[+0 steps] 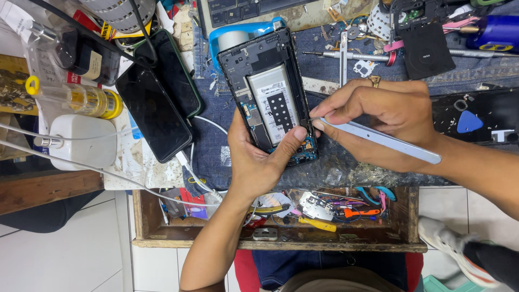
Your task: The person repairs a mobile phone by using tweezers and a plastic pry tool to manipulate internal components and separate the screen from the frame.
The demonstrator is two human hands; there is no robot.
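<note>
Left hand [254,157] grips the opened phone [268,97] tilted above the desk [335,162], thumb on its lower edge, while our right hand [378,116] pinches grey tweezers [378,139] at its right rim; we keep the tips shallow, clear of the battery [274,103].

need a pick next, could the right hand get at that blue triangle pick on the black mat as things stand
Probably yes. The blue triangular pick lies bare on the black mat, beside the right hand's wrist, nothing over it. But that hand is holding the silver tweezers, so it would need to free its fingers first.
</note>
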